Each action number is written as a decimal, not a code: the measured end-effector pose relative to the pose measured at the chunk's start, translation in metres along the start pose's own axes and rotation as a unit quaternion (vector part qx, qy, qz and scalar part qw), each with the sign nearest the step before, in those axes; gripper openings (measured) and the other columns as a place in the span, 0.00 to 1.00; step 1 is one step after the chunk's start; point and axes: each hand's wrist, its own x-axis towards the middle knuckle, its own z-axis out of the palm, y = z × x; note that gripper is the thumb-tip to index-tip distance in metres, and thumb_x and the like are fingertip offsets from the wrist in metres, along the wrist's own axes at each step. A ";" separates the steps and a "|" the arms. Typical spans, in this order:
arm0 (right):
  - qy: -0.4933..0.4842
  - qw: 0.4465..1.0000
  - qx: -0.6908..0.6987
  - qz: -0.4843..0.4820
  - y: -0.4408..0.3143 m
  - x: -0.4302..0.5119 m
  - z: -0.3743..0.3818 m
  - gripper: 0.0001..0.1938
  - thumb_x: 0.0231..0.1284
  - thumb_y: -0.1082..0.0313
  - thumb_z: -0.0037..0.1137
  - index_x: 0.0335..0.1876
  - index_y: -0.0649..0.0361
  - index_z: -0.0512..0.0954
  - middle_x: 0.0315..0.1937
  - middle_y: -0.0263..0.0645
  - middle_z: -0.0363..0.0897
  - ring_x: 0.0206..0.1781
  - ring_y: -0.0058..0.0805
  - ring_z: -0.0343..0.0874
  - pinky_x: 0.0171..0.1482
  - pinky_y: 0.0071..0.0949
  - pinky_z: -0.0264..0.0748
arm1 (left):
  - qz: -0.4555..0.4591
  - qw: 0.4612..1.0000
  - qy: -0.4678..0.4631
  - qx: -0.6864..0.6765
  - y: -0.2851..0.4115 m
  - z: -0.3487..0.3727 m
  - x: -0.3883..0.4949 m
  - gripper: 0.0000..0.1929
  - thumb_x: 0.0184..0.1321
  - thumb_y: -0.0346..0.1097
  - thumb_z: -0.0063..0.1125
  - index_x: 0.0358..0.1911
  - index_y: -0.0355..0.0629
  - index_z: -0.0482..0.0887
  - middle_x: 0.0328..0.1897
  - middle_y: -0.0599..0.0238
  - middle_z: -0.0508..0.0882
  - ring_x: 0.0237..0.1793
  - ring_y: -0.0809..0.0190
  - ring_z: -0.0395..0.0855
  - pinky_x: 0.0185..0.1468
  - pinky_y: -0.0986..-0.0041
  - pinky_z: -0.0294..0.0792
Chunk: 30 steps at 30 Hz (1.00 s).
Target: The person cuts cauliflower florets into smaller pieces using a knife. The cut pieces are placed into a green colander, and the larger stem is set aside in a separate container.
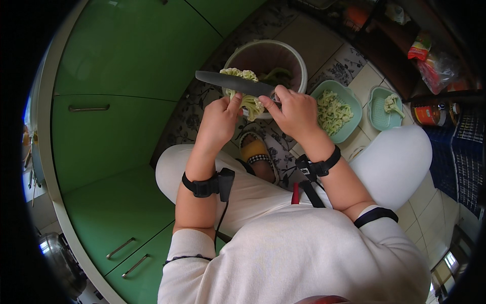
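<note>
My left hand (222, 117) grips a piece of cauliflower (252, 106) with pale green stems. In my right hand (294, 110) is the handle of a kitchen knife (235, 83), its broad dark blade pointing left. The blade lies across the cauliflower and hides its middle; florets show on the far side and stems on the near side. Both hands are above the near rim of a white bucket (302, 68). Green leaves or trimmings (279, 75) lie inside the bucket, partly covered by the knife and my right hand.
Right of the bucket, a green plastic basket (355, 102) holds many cut florets (334, 114). A smaller basket (374, 117) holds one floret (393, 105). Green cabinets (114, 133) stand at left. A jar (429, 114) and a dark shelf (391, 49) with bagged goods (436, 70) are at right.
</note>
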 end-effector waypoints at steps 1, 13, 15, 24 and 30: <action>0.000 1.000 0.002 0.013 0.000 -0.001 0.003 0.26 0.74 0.39 0.54 0.31 0.56 0.76 0.22 0.41 0.81 0.27 0.48 0.83 0.29 0.43 0.75 | 0.002 1.000 0.003 0.003 0.000 0.000 0.001 0.29 0.77 0.55 0.53 0.30 0.31 0.85 0.21 0.58 0.81 0.25 0.61 0.79 0.35 0.67 0.71; -0.027 0.996 0.010 0.087 -0.004 -0.009 0.012 0.29 0.73 0.37 0.53 0.27 0.58 0.77 0.21 0.45 0.83 0.27 0.48 0.85 0.29 0.46 0.77 | -0.046 0.999 -0.011 0.009 -0.007 -0.003 0.011 0.28 0.76 0.56 0.54 0.38 0.32 0.88 0.25 0.69 0.80 0.25 0.70 0.71 0.31 0.74 0.65; -0.039 0.995 0.003 0.092 -0.002 -0.009 0.010 0.29 0.73 0.37 0.53 0.27 0.58 0.78 0.21 0.45 0.83 0.27 0.48 0.85 0.29 0.45 0.77 | -0.050 0.999 -0.019 0.003 -0.007 -0.006 0.013 0.28 0.76 0.56 0.54 0.41 0.31 0.89 0.26 0.69 0.80 0.25 0.70 0.72 0.31 0.74 0.66; -0.059 0.990 0.005 0.125 0.002 -0.013 0.010 0.30 0.74 0.36 0.51 0.27 0.57 0.78 0.19 0.44 0.79 0.27 0.51 0.83 0.31 0.47 0.75 | 0.028 0.997 -0.036 0.065 -0.020 -0.012 0.022 0.30 0.75 0.57 0.53 0.34 0.28 0.87 0.22 0.62 0.82 0.24 0.65 0.76 0.33 0.69 0.70; -0.070 0.982 -0.006 0.174 0.020 -0.005 0.008 0.31 0.75 0.35 0.48 0.30 0.59 0.81 0.23 0.48 0.84 0.31 0.52 0.86 0.35 0.48 0.80 | -0.132 0.989 -0.043 -0.047 -0.013 -0.030 0.023 0.29 0.74 0.58 0.53 0.28 0.37 0.85 0.18 0.72 0.74 0.19 0.70 0.65 0.26 0.73 0.58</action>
